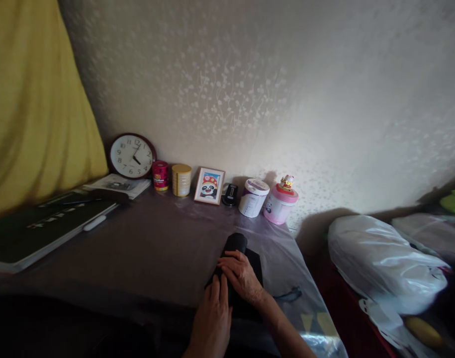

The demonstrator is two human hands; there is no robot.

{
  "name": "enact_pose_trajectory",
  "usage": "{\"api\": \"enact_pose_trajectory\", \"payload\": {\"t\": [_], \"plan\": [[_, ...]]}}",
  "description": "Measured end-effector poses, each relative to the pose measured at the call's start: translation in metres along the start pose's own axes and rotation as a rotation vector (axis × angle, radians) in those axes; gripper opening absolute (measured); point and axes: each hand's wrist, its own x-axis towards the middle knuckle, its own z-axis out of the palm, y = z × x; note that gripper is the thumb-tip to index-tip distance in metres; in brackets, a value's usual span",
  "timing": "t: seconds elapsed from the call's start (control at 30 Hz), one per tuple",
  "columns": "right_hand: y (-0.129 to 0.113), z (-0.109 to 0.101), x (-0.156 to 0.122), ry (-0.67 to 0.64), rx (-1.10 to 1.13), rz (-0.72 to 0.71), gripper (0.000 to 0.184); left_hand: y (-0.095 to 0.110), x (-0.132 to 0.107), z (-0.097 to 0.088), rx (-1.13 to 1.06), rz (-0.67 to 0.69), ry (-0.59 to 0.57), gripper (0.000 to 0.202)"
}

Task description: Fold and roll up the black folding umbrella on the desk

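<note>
On the right part of the table lies a black roll, soft-looking, with a flat black piece spreading out beside it to the right. Whether it is cloth or some other sheet, I cannot tell. My right hand lies across the roll with its fingers bent over the top. Below it, my left hand grips the roll's near left side, its fingers close together and touching it. The near end of the roll is hidden by both hands. Just right of my right wrist is a dark bluish strip.
Along the wall stand a clock, a pink-red can, a yellow-lidded jar, a panda picture frame, a small black device, a white tub and a pink tub topped by a cat figurine. Left lies a green book; right, a plastic bag.
</note>
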Motion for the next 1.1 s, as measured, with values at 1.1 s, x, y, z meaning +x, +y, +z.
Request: {"api": "enact_pose_trajectory", "payload": {"t": [1.1], "plan": [[0.035, -0.035, -0.049, 0.267, 0.257, 0.877, 0.045, -0.002, 0.004, -0.032, -0.124, -0.066, -0.261, 0.067]]}}
